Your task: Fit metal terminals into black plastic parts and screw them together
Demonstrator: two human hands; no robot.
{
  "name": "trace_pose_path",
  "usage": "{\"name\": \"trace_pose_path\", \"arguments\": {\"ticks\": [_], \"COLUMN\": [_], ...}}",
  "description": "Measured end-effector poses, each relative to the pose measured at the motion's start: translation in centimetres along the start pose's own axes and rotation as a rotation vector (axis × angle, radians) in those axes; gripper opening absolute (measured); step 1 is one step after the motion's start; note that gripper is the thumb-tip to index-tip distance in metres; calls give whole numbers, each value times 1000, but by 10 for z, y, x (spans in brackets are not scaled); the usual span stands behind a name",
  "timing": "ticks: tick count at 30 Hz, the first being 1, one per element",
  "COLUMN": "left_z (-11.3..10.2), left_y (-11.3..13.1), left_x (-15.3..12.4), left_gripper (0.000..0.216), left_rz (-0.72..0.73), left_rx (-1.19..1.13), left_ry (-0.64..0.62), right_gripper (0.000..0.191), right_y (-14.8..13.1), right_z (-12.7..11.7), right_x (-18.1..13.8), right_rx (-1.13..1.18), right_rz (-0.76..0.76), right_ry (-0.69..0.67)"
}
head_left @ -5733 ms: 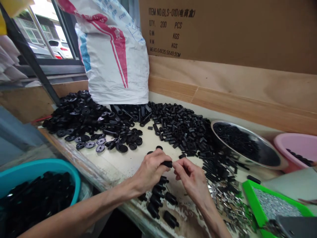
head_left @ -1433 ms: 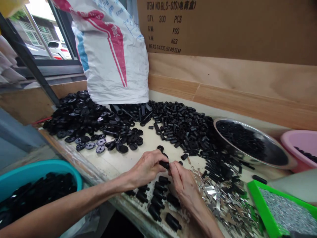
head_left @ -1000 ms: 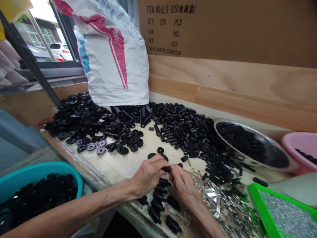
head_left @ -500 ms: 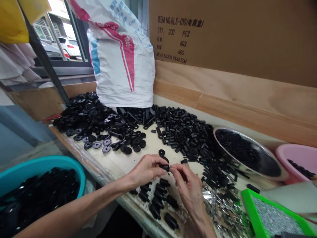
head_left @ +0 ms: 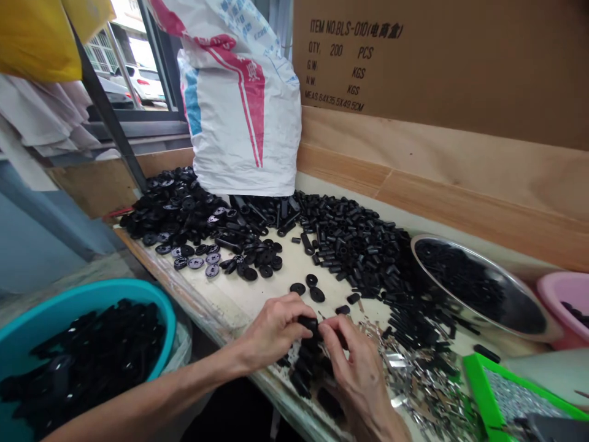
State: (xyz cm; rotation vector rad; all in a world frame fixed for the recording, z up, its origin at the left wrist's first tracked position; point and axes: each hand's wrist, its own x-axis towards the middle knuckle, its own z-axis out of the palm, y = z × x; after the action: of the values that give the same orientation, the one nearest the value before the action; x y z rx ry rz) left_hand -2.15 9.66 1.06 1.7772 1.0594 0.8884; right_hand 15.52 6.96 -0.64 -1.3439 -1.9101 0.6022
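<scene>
Left hand point(head_left: 273, 325) pinches a black cylinder point(head_left: 307, 321) over the counter point(head_left: 221, 302); right hand point(head_left: 356, 356) brings its fingertips narrowly together by the cylinder's right end, and I cannot tell whether they hold anything. At far left, a teal tub point(head_left: 171, 316) of black parts sits beside the counter's near edge. Bare surface runs between that edge and the black discs point(head_left: 251, 261). Rightward, a carton point(head_left: 442, 61) reads "ITEM NO.BLS-010", "QTY. 200 PCS"; then come a steel bowl point(head_left: 519, 301) of thin black pieces, a green tray point(head_left: 483, 393) of small silvery bits and a pink basin point(head_left: 559, 285) holding black parts.
</scene>
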Motion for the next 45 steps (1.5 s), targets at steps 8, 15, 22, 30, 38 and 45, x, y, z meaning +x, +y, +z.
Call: {"name": "trace_pose_path", "arguments": {"ticks": [8, 15, 22, 30, 38, 45], "left_z": [21, 15, 29, 25, 36, 38], "left_y": [-3, 9, 2, 10, -2, -11], "left_x": [-8, -9, -16, -8, -18, -20], "left_gripper": [26, 20, 27, 21, 29, 28], "left_rz": [148, 52, 127, 90, 290, 299], "left_rx": [106, 161, 249, 235, 285, 290], "left_ry": [27, -158, -100, -220, -169, -92], "right_gripper": [31, 28, 33, 30, 37, 37], "right_y": [6, 3, 12, 10, 17, 14], "right_z": [6, 0, 10, 0, 8, 13], "right_x": [-22, -32, -46, -48, -50, -43], "right_rx": [179, 121, 316, 284, 403, 413], "right_rz": [212, 166, 333, 303, 381, 354], "right_ry": [-9, -13, -39, -26, -37, -28]}}
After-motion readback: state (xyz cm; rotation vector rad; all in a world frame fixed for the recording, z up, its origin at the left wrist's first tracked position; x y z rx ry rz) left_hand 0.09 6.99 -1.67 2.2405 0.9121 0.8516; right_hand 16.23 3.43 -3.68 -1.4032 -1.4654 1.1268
